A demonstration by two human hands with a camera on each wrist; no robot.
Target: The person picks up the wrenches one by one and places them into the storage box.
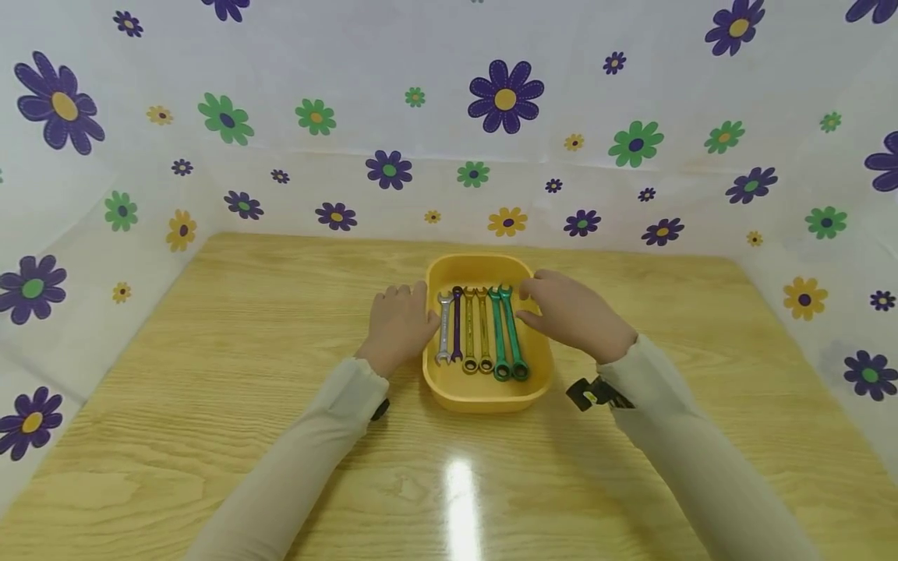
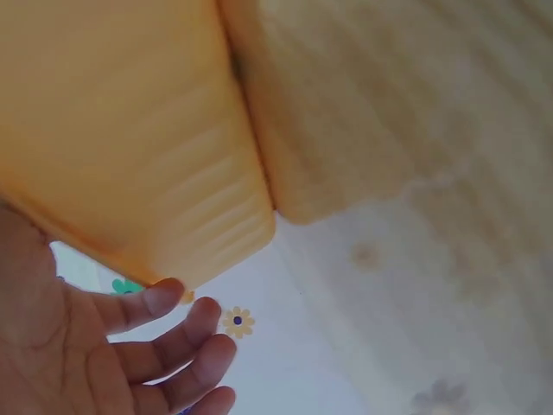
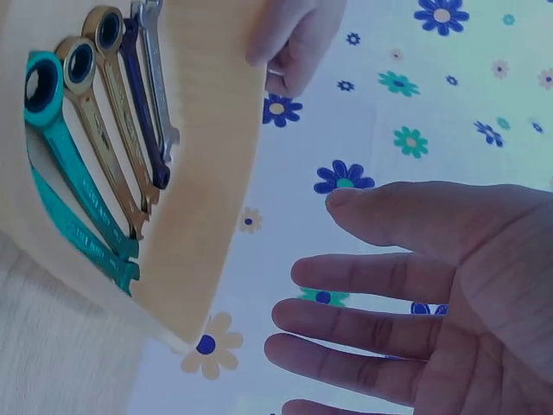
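Observation:
A yellow plastic tub [image 1: 484, 401] holds several wrenches in a row. From left to right lie a silver wrench [image 1: 444, 327], a purple wrench [image 1: 457, 323], two gold ratchet wrenches [image 1: 470, 331] and two green ratchet wrenches [image 1: 510, 331]. My left hand [image 1: 400, 323] holds the tub's left rim, its thumb over the edge and its fingers along the outside wall. Over the right rim hovers my right hand [image 1: 571, 312], near the green wrenches. In the right wrist view its fingers [image 3: 363, 316] are spread and nearly straight, with nothing between them and the thumb.
The tub stands on a light wood-grain table [image 1: 281, 312]. A white sheet with printed flowers [image 1: 351, 70] hangs behind the table and along both sides. A dark wrist device [image 1: 592, 393] sits at the right sleeve cuff.

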